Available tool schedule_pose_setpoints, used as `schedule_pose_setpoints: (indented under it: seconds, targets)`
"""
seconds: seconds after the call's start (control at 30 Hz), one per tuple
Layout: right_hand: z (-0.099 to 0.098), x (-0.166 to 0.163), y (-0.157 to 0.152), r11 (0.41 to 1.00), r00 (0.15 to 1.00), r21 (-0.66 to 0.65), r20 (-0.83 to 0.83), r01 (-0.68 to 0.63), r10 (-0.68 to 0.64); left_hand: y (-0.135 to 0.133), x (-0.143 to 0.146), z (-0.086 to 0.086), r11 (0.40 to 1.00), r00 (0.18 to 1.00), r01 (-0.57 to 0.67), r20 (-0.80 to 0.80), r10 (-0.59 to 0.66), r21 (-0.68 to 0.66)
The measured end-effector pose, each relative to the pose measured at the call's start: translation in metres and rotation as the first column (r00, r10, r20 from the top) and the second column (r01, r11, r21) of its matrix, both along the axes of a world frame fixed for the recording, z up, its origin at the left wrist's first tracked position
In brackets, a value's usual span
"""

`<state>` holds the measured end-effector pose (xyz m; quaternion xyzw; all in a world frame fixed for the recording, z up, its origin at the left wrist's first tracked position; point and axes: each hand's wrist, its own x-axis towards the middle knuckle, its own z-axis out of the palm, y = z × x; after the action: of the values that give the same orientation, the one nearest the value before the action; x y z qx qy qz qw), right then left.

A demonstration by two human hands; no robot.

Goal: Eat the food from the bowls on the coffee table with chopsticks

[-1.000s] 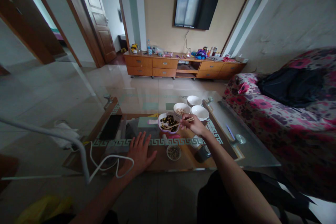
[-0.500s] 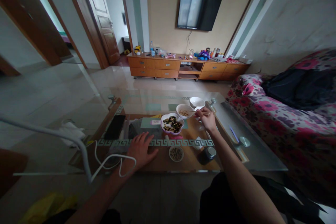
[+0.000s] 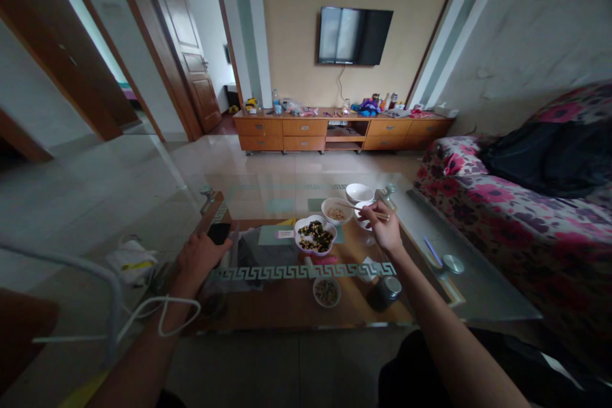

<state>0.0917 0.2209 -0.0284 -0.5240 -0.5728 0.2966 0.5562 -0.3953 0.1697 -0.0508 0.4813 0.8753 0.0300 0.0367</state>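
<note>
My right hand point(image 3: 386, 228) is closed round a pair of chopsticks point(image 3: 356, 207), whose tips reach left over a white bowl of light brown food point(image 3: 336, 211). Another white bowl point(image 3: 359, 192) stands behind, and a third bowl point(image 3: 362, 215) is partly hidden by this hand. Nearer me is a flower-shaped dish point(image 3: 331, 231) with dark greens and yellow bits. At the left, my left hand point(image 3: 203, 258) lies over a black phone point(image 3: 218, 234), thumb on its right side and fingers on its left. Most of the phone is covered.
The glass table point(image 3: 482, 299) also bears a small bowl of mixed bits point(image 3: 327, 292), a dark jar with a silver lid point(image 3: 389, 288) and a purple pen point(image 3: 433, 252). A white cable point(image 3: 184, 330) loops by my left forearm. A floral sofa point(image 3: 488, 236) stands at the right.
My left hand has moved left from the table's front middle onto the phone and closed round it. My right hand still holds the chopsticks by the bowls. The view has tilted up slightly.
</note>
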Motion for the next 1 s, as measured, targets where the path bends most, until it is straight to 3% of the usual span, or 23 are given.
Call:
schedule_pose_setpoints:
  seconds: [0.2, 0.37, 0.47, 0.6, 1.0]
  targets:
    - [0.003, -0.006, -0.002, 0.999, 0.999, 0.052, 0.029, -0.017, 0.015, 0.003, 0.009, 0.004, 1.000, 0.999, 0.009, -0.041, -0.010, -0.014]
    - [0.000, -0.012, -0.001, 0.996, 0.997, 0.062, 0.049, -0.063, 0.060, 0.000, -0.029, 0.002, 0.995, 0.971, 0.036, 0.232, -0.055, 0.089]
    - [-0.005, -0.016, 0.004, 0.996, 0.996, 0.058, 0.065, -0.067, 0.063, 0.000, -0.049, 0.001, 0.988, 0.936, -0.029, 0.351, -0.026, 0.151]
    - [-0.010, -0.025, 0.012, 0.997, 0.998, 0.051, 0.031, -0.065, 0.063, 0.004, -0.056, -0.002, 0.985, 0.927, -0.081, 0.375, 0.018, 0.151]
    - [-0.009, -0.036, 0.011, 0.993, 0.993, 0.037, -0.010, -0.115, 0.115, 0.009, -0.052, -0.001, 0.983, 0.919, -0.065, 0.394, -0.009, 0.174]
